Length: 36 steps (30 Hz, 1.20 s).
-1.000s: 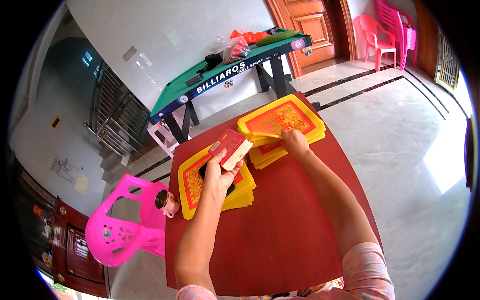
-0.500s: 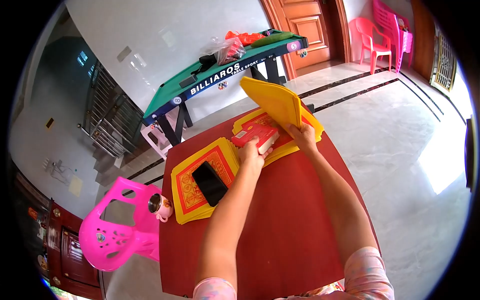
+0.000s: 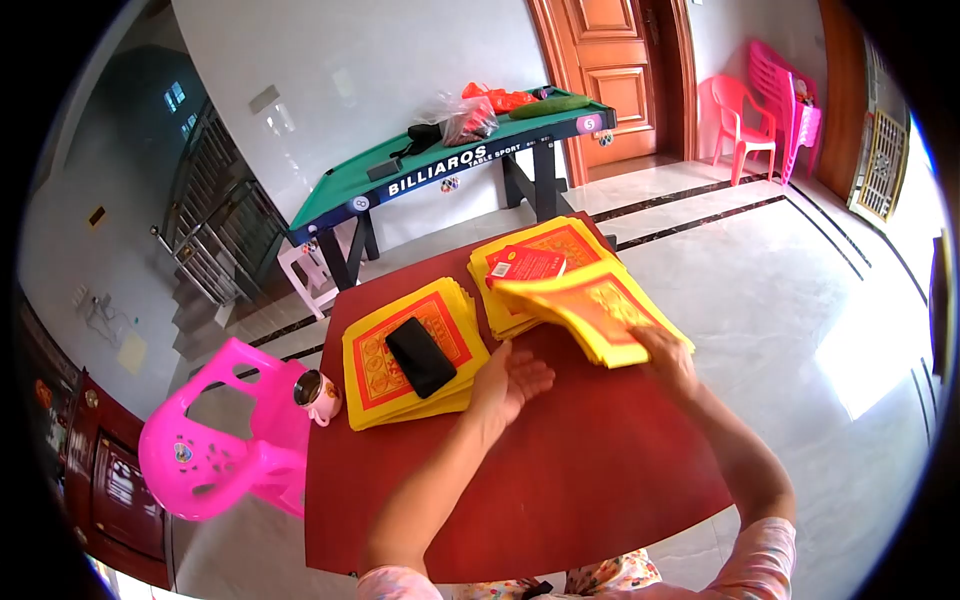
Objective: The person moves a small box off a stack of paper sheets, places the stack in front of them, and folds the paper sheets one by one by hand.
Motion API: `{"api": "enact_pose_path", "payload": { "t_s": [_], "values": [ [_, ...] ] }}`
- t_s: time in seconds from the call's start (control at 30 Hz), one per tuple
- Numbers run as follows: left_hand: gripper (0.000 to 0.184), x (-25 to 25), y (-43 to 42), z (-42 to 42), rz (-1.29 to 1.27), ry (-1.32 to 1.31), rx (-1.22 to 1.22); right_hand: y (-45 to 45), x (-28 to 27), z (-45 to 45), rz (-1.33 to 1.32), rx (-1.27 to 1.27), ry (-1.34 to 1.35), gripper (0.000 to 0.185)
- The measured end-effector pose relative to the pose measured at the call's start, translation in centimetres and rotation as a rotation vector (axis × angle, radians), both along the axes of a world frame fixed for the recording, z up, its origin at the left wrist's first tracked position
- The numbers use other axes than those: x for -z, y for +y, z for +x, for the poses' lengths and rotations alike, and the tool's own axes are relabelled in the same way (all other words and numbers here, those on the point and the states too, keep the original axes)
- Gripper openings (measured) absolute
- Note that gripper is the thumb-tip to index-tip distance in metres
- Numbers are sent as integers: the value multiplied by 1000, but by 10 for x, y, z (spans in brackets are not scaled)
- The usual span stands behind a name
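My right hand grips the near edge of a bundle of yellow sheets with red print, which is tilted above the table's right part. Palm up and empty, my left hand has its fingers apart beside the left stack. A red box-like book lies on the right yellow stack, partly covered by the held sheets. On the left yellow stack rests a black phone. A pink cup stands at the left table edge.
The red table is in front of me. Pink chairs stand at the left and far right. Behind is a toy billiards table with plastic bags and a green vegetable on it.
My left hand has let go of the red book, which now lies on the right stack, and moved back toward me. My right hand has brought the yellow sheets down and nearer, printed side up.
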<state>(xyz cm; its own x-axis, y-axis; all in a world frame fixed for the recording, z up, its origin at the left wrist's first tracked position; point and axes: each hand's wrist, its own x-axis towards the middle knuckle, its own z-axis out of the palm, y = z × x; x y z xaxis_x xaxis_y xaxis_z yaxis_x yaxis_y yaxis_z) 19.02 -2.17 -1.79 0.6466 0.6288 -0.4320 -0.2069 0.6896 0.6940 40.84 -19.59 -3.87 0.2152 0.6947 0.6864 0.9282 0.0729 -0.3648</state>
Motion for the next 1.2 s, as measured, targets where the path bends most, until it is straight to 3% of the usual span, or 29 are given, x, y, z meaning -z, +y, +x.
{"api": "enact_pose_path", "payload": {
  "t_s": [0.13,0.23,0.3,0.4,0.53,0.7,0.77,0.83,0.9,0.93,1.03,1.1,1.17,1.2],
  "values": [
    [84,-4,-62,-57,-87,-93,148,-61,-4,-43,-105,-106,-174,40],
    [75,-1,-90,-89,-170,-132,258,-92,4,-83,-170,-156,-262,37],
    [49,-5,-118,-104,-81,4,202,-108,1,-112,-211,-184,-250,38],
    [35,3,-140,-126,-41,48,153,-121,-4,-152,-215,-247,-194,40],
    [38,15,-150,-162,34,23,134,-139,-19,-198,-472,-284,-77,48],
    [36,15,-160,-202,109,89,14,-135,-51,-199,-433,-487,123,59],
    [36,17,-160,-218,53,104,-17,-132,-40,-183,-287,-80,22,52],
    [38,25,-163,-229,115,133,-57,-126,-16,-161,-201,40,197,48],
    [41,25,-167,-234,182,159,-100,-131,-11,-154,-291,154,413,46],
    [44,21,-172,-234,269,220,-138,-130,-10,-154,-354,184,682,47],
    [54,29,-182,-234,413,280,-200,-132,3,-157,-309,104,817,44],
    [54,36,-185,-235,625,397,-191,-131,6,-162,-334,79,775,43],
    [54,44,-189,-240,710,463,-182,-134,16,-164,-286,85,395,41],
    [54,37,-190,-238,742,492,-162,-135,16,-166,-290,80,395,41]
  ]
}}
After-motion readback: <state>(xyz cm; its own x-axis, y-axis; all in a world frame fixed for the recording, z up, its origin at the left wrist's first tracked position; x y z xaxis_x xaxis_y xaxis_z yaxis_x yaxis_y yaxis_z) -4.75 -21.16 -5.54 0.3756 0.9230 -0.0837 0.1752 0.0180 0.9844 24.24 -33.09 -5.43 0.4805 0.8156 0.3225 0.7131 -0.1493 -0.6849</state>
